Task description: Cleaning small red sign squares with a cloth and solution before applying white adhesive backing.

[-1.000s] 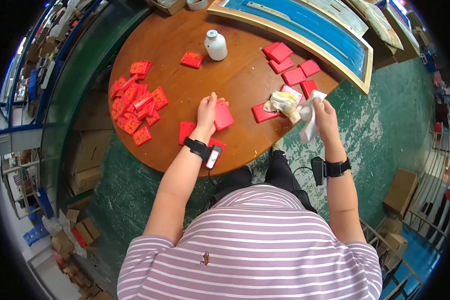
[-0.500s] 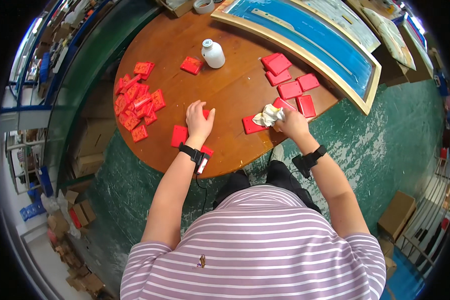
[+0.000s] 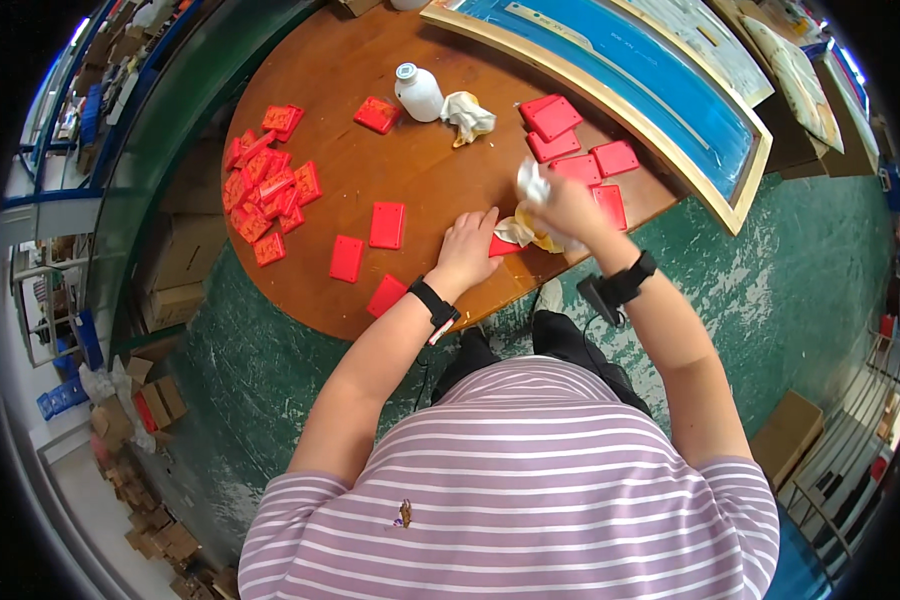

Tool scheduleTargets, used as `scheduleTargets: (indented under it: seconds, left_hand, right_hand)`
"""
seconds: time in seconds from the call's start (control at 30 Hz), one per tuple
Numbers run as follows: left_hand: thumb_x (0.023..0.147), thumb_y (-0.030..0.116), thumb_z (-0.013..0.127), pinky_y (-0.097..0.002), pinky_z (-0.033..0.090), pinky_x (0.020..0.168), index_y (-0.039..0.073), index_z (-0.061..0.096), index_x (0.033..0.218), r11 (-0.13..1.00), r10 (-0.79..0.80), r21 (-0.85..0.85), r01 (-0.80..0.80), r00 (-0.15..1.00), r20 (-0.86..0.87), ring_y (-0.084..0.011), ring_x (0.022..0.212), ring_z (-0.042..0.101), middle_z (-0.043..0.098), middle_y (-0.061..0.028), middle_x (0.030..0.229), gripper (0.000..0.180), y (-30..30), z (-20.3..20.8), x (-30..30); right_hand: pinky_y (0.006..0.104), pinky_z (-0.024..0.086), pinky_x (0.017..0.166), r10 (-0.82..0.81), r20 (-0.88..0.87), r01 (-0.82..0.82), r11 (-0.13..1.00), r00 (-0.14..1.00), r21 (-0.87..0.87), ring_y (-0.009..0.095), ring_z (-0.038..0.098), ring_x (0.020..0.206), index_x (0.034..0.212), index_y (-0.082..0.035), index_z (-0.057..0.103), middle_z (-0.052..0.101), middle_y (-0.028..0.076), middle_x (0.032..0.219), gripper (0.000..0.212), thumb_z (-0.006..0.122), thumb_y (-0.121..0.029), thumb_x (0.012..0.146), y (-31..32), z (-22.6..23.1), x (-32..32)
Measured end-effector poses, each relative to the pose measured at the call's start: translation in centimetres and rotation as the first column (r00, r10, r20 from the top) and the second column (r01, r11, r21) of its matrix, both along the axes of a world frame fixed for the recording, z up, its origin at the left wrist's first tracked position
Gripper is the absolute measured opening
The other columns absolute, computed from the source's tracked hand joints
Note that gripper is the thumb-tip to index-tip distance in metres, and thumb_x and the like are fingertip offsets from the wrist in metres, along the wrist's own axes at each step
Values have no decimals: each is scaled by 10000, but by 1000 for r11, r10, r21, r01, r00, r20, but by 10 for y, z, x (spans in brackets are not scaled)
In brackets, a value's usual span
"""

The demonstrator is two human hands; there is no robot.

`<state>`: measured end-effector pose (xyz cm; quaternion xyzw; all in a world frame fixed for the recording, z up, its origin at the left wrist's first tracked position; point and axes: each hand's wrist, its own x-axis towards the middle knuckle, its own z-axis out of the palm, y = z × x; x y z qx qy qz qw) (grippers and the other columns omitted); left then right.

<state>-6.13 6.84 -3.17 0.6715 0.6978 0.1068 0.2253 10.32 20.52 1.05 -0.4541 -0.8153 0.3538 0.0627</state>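
Observation:
My left hand (image 3: 467, 250) rests at the table's near edge. Its fingers and thumb grip the left end of a flat red plastic piece (image 3: 499, 246), most of which is covered. To the right, my right hand (image 3: 573, 212) is closed on a crumpled wipe (image 3: 533, 182). White material sticks up past the fingers, and yellow-stained material lies below them, over the red piece. Whether this is one wipe or two I cannot tell. Another crumpled wipe, white with yellow stains (image 3: 467, 117), lies beside a white bottle (image 3: 419, 93).
Smooth red pieces (image 3: 387, 225) lie left of my left hand, and several more (image 3: 552, 117) at the table's right. A heap of patterned red pieces (image 3: 268, 185) sits far left. A wood-framed blue screen (image 3: 610, 60) juts over the right edge of the round table (image 3: 315, 80).
My left hand has moved right, from one red piece to the piece by my right hand, uncovering the first. A stained wipe now lies beside the bottle, where none showed before.

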Motion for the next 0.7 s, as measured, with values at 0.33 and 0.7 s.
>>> scheduleTargets:
  seconds: [0.33,0.7]
  left_hand:
    - [656,211,788,-405,415,986,-21,460,1265,969,236,22,-248,941,242,-383,1121,485,479,-213,1154,730,-27,-1,-11]
    - [694,242,815,-399,379,1022,-7,463,1243,848,251,331,-413,864,437,-312,1165,468,495,-172,1197,698,-35,111,-41]
  right_hand:
    - [434,526,734,73,177,-47,988,981,-150,354,669,785,968,-17,664,677,208,796,379,654,-338,765,-9,25,-27]
    - [363,511,802,-73,-482,-63,964,873,-260,278,669,895,1193,9,577,681,183,988,564,658,-437,858,-19,59,-68]
